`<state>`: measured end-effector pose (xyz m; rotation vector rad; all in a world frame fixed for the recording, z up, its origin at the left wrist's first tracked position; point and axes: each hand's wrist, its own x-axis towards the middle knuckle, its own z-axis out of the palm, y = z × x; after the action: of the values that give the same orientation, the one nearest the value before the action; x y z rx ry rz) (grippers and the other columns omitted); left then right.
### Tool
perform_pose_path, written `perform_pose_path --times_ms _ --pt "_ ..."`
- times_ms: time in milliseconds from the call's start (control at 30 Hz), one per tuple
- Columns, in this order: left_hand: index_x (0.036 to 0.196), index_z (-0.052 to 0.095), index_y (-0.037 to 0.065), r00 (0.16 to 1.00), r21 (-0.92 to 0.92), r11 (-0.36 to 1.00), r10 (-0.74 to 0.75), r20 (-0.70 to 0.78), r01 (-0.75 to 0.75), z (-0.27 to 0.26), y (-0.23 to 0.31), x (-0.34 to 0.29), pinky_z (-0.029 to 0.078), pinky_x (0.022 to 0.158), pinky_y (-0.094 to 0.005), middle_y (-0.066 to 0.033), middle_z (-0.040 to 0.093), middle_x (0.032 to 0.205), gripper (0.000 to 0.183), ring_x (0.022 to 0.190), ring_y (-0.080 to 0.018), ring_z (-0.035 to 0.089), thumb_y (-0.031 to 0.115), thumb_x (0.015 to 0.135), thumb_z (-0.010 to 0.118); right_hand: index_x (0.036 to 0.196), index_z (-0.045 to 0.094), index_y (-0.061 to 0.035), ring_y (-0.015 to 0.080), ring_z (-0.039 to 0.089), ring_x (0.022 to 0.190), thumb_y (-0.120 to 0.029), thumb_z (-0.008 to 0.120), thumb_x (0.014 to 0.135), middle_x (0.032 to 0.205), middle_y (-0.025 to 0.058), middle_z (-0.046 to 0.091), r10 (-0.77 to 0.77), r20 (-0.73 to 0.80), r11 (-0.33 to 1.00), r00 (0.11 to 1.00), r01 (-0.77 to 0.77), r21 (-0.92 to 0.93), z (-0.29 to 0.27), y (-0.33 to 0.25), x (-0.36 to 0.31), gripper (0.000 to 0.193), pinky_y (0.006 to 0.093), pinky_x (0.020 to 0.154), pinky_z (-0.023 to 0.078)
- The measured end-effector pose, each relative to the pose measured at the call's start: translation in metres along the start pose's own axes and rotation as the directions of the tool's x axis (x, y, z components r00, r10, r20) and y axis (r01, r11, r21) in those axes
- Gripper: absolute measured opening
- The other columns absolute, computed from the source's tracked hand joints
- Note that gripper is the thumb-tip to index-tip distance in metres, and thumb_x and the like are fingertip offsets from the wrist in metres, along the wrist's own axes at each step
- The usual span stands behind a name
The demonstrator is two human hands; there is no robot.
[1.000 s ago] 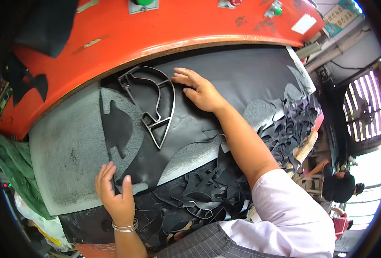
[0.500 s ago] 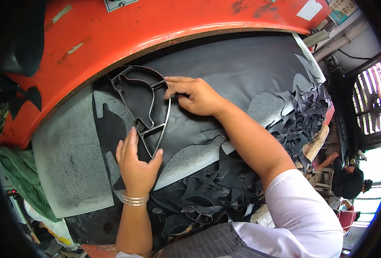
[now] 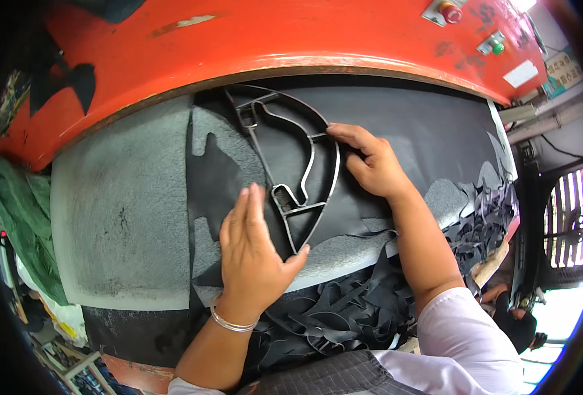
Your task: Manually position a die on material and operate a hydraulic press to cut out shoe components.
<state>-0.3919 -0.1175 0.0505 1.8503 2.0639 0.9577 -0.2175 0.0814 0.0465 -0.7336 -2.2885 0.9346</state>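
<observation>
A curved metal cutting die [image 3: 336, 172], an open frame with crossbars, lies on a black leather-like sheet [image 3: 397, 112]. My right hand [image 3: 373, 161] is at its right side, fingertips touching the rim near a crossbar, thumb apart. Beside its lower left edge is my left hand [image 3: 255, 253], fingers stretched out and thumb against or very near the die's lower tip. A small gap shows between the left fingertips and the die. Left of the die, the sheet has cut-out gaps, through which the grey cutting board [image 3: 123, 210] shows.
A large red machine beam [image 3: 271, 39] spans the far side, with a red button [image 3: 449, 12] and a green button [image 3: 497, 48]. Black scraps [image 3: 331, 309] pile along the near edge. Green cloth [image 3: 25, 224] hangs at left. Another person [image 3: 514, 322] is at far right.
The view has shifted, so the die, sheet and board appear farther right. My left fingertips have come away from the die's left edge. The right hand stays at its rim.
</observation>
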Motion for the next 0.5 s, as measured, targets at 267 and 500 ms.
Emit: perform_pose_path --times_ms 267,500 --pt "0.145 0.011 -0.009 0.998 -0.075 0.997 -0.009 0.058 0.013 -0.002 -0.007 -0.008 0.023 0.110 -0.0482 -0.0241 0.047 0.138 0.109 0.129 -0.0338 0.044 0.025 0.067 0.079 0.132 0.047 0.0020 0.0276 0.054 0.123 0.013 0.040 0.071 0.127 0.0217 0.058 0.156 0.038 0.984 0.987 -0.159 0.086 0.009 -0.008 -0.007 0.063 0.0323 0.103 0.040" --pt "0.146 0.013 -0.007 0.998 -0.127 0.992 0.018 0.067 -0.009 -0.008 -0.020 -0.008 0.025 0.110 -0.0483 -0.0244 0.049 0.136 0.107 0.127 -0.0344 0.047 0.021 0.066 0.079 0.129 0.051 0.0001 0.0282 0.058 0.118 0.013 0.040 0.069 0.123 0.0194 0.061 0.128 0.024 0.989 0.992 -0.129 0.068 0.012 -0.008 -0.006 0.062 0.0328 0.102 0.043"
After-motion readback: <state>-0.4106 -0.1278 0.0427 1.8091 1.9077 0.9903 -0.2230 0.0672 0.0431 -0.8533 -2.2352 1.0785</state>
